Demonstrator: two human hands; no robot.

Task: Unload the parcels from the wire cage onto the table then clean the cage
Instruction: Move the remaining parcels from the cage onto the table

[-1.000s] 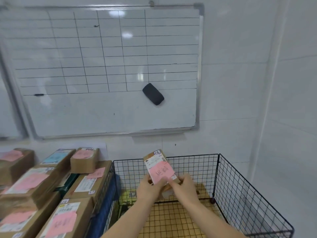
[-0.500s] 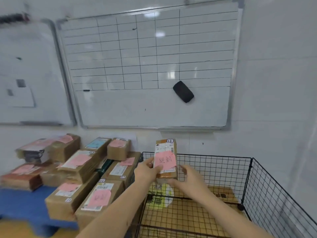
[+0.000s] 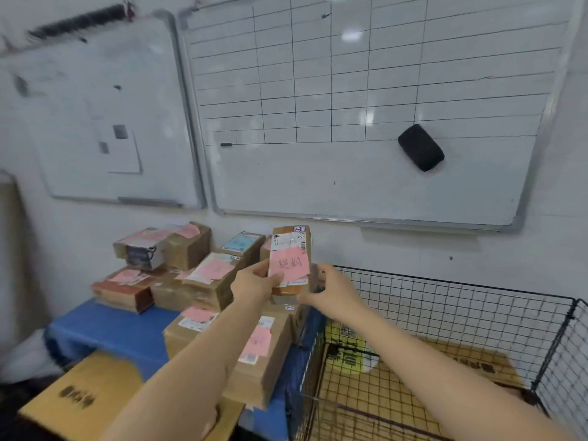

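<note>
Left hand pinches the brown, pink-slipped parcel (right hand touching, grip unclear), now swung from above the wire cage over the tabletop.

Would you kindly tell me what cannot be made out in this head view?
1. Head view: writing on the parcel in the left hand is too small and blurred to read.
2. Head view: fingers of the right hand blur against the parcel's edge; whether they grip is unclear.
3. Head view: the wire cage near corner is cut off by the bottom edge; the right forearm hides part of its floor.
4. Head view: the left whiteboard is motion-blurred.
</note>
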